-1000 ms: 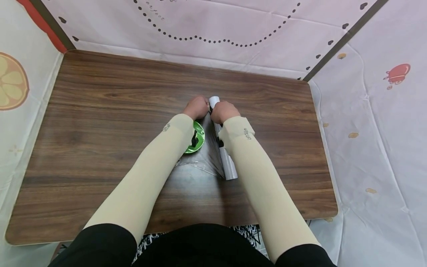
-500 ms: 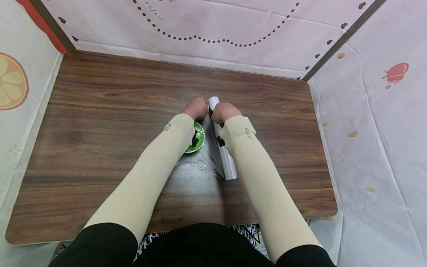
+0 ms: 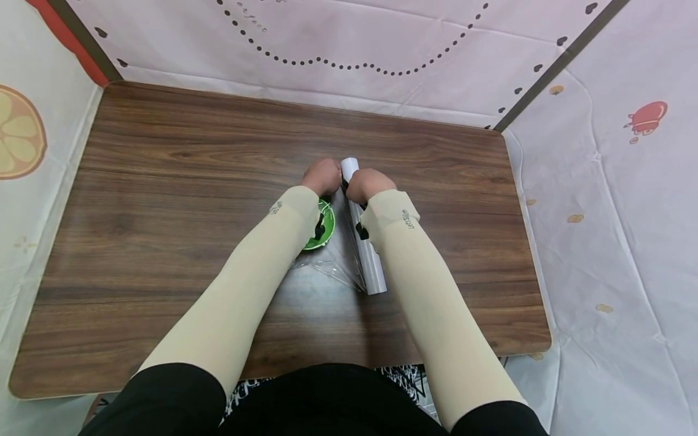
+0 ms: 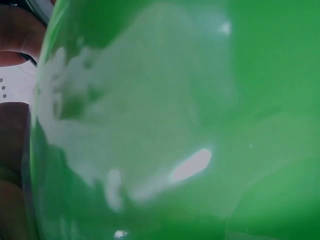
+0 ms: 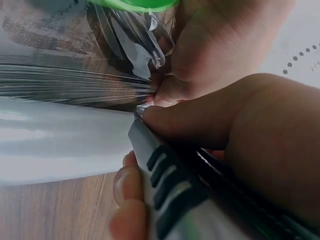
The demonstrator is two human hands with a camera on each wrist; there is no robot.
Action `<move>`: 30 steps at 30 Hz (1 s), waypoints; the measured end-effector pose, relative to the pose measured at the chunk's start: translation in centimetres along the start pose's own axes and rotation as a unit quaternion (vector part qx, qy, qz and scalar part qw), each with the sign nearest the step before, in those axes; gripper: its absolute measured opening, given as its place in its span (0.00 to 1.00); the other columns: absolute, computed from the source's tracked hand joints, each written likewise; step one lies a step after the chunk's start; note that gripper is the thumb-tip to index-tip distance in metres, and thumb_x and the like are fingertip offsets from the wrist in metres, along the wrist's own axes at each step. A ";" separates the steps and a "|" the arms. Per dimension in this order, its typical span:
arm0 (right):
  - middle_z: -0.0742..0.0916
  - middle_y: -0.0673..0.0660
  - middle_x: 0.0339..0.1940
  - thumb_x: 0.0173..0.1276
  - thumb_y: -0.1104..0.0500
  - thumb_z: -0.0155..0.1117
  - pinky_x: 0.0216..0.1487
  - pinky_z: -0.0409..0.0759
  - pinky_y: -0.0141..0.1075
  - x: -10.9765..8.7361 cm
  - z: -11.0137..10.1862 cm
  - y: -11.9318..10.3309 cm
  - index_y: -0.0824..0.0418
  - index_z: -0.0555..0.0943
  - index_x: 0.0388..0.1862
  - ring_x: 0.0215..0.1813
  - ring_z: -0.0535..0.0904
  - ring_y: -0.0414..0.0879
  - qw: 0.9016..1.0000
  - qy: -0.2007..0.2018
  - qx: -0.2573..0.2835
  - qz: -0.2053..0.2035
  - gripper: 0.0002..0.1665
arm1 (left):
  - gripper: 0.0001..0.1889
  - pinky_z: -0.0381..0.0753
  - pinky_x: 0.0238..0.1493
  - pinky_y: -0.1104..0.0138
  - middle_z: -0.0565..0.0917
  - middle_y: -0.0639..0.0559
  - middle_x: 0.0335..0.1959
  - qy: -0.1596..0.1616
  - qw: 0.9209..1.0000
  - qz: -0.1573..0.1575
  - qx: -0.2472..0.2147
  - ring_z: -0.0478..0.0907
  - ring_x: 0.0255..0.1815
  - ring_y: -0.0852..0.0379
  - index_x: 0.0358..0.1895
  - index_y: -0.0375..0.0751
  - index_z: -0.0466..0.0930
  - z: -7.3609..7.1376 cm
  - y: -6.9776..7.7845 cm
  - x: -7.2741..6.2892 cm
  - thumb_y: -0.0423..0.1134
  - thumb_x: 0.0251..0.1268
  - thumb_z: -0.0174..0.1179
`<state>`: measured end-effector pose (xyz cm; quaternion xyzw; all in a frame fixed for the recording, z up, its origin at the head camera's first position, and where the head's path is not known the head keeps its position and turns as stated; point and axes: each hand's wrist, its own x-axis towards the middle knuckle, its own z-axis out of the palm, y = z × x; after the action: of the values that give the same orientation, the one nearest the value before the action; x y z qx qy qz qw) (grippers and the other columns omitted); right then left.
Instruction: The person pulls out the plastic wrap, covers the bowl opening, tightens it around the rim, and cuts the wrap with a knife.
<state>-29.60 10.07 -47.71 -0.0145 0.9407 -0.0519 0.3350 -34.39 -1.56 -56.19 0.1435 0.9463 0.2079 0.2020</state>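
Note:
A green bowl [image 3: 329, 227] stands by my left forearm, partly hidden by the sleeve; its green surface [image 4: 270, 75] fills most of the left wrist view. Clear cling film [image 3: 339, 245] spreads from the white roll [image 3: 372, 266] across to the bowl. My left hand [image 3: 322, 177] pinches the film, gathered into tight creases beside the roll. My right hand [image 3: 371, 184] grips a grey and black ridged utility knife [image 5: 162, 175], thumb on top and fingers beneath. The knife's tip meets the gathered film near the left fingers; its blade is mostly hidden.
The brown wooden table [image 3: 180, 242] extends around the hands on all sides. White printed sheets [image 3: 594, 212] wall it at the back, left and right. The table's front edge runs close to the person's body.
My right hand has shifted slightly toward the body, still gripping the knife. The near end of the roll has drifted a little left. My left hand stays almost in place.

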 end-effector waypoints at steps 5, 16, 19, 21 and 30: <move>0.81 0.57 0.46 0.66 0.57 0.47 0.39 0.74 0.38 0.0 0.0 0.2 0.60 0.79 0.45 0.42 0.75 0.50 1.000 -0.018 -0.001 0.001 0.15 | 0.11 0.79 0.50 0.54 0.80 0.40 0.45 0.001 1.000 0.002 -0.003 0.73 0.43 0.46 0.27 0.41 0.68 -0.1 0.1 0.0 0.32 0.67 0.39; 0.81 0.57 0.43 0.65 0.58 0.48 0.40 0.75 0.39 -0.2 0.5 0.8 0.61 0.79 0.42 0.40 0.75 0.49 0.999 -0.037 -0.006 -0.004 0.14 | 0.10 0.78 0.54 0.54 0.80 0.39 0.47 0.008 1.000 0.001 -0.010 0.74 0.46 0.44 0.31 0.37 0.73 -0.2 0.3 -0.3 0.31 0.65 0.41; 0.81 0.57 0.40 0.64 0.59 0.48 0.38 0.74 0.39 -0.4 0.8 1.0 0.61 0.79 0.39 0.38 0.74 0.49 0.999 -0.031 -0.006 -0.007 0.13 | 0.10 0.78 0.54 0.54 0.80 0.38 0.47 0.010 1.000 0.001 -0.013 0.74 0.45 0.45 0.31 0.37 0.73 -0.2 0.3 -0.4 0.30 0.64 0.41; 0.81 0.57 0.39 0.64 0.59 0.48 0.37 0.74 0.39 -0.5 1.1 1.1 0.61 0.79 0.37 0.37 0.74 0.49 1.000 -0.025 -0.011 -0.012 0.12 | 0.09 0.77 0.53 0.54 0.80 0.38 0.46 0.012 1.000 0.000 -0.017 0.73 0.45 0.45 0.30 0.37 0.71 -0.2 0.4 -0.5 0.30 0.64 0.40; 0.81 0.58 0.42 0.65 0.60 0.49 0.41 0.76 0.40 -1.1 1.8 1.5 0.62 0.80 0.37 0.38 0.75 0.49 0.999 -0.016 -0.027 -0.021 0.12 | 0.07 0.77 0.52 0.54 0.79 0.39 0.40 0.026 0.999 0.006 -0.025 0.73 0.42 0.44 0.27 0.39 0.68 -0.3 0.4 -0.6 0.29 0.60 0.41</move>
<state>-27.61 11.43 -48.53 -0.0439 0.9358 -0.0336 0.3481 -33.94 -1.47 -55.57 0.1387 0.9447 0.2367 0.1796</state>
